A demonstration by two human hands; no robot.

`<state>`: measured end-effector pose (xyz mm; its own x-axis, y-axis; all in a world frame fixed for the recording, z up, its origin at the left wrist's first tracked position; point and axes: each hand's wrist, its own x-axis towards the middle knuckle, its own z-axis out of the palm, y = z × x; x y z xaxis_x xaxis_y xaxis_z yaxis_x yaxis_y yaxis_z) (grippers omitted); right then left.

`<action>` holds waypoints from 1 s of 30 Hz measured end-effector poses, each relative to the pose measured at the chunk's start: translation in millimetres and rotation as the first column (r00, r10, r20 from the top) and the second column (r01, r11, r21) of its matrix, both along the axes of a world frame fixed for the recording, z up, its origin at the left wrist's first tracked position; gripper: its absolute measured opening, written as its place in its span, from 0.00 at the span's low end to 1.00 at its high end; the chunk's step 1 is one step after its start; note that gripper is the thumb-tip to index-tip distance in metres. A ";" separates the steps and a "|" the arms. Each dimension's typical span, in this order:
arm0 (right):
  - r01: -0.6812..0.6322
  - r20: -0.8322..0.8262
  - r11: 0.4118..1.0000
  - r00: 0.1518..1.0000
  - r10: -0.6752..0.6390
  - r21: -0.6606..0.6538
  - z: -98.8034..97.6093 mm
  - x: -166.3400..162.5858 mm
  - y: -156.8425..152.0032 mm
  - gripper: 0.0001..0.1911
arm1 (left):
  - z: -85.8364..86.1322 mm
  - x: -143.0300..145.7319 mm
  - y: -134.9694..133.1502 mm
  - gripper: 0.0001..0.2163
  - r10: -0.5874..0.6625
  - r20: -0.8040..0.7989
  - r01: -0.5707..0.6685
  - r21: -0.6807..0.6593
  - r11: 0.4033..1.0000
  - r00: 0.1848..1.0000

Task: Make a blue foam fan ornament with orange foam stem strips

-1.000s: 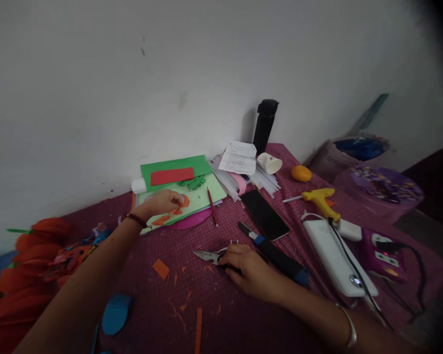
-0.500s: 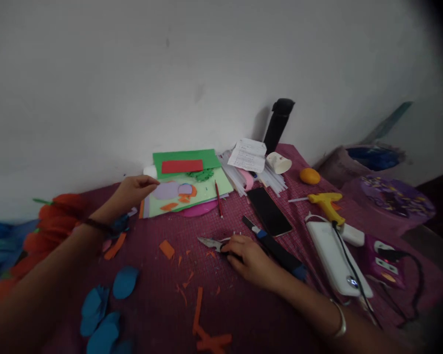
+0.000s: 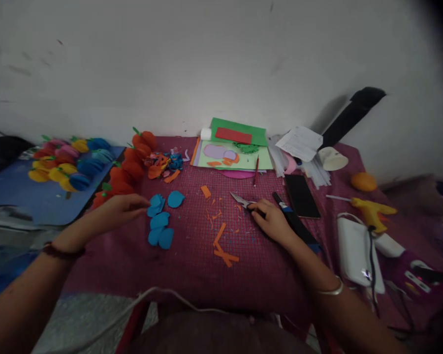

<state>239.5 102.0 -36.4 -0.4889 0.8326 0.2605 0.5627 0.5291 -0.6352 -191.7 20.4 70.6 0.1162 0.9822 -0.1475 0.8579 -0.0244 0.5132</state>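
My right hand is closed around the handles of a pair of scissors, low over the table, with the blades pointing up and left. Stretched over the left side, my left hand has its fingers out and a gap between thumb and fingers, with nothing visible in it. Its fingertips are right beside a small stack of blue petal-shaped cutouts. More blue cutouts and a single one lie close by. Orange scraps are scattered between my hands.
Orange paper pumpkins and a scrap pile stand at left; colourful ones sit on a blue surface. Behind are coloured sheets and a pencil. Rightward lie a phone, cutter, glue gun and power bank.
The view has swung left and down. My left hand has come from beside the coloured sheets back to the blue cutouts. My right hand still holds the scissors in about the same place.
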 end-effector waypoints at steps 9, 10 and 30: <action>-0.010 0.048 0.996 0.999 0.006 0.091 0.0 -2.8 0.2 0.10 | -62.8 40.5 -75.2 0.14 0.159 0.017 -0.159 0.183 0.970 0.987; -0.006 0.053 0.995 0.999 0.001 0.100 0.6 -3.4 -0.7 0.10 | -66.6 47.4 -76.4 0.14 0.180 0.001 -0.176 0.202 0.963 0.984; -0.566 0.303 0.819 0.799 0.519 0.091 40.9 -55.2 -81.5 0.19 | -72.7 110.9 -38.1 0.08 -0.265 -0.190 0.322 0.669 0.670 0.945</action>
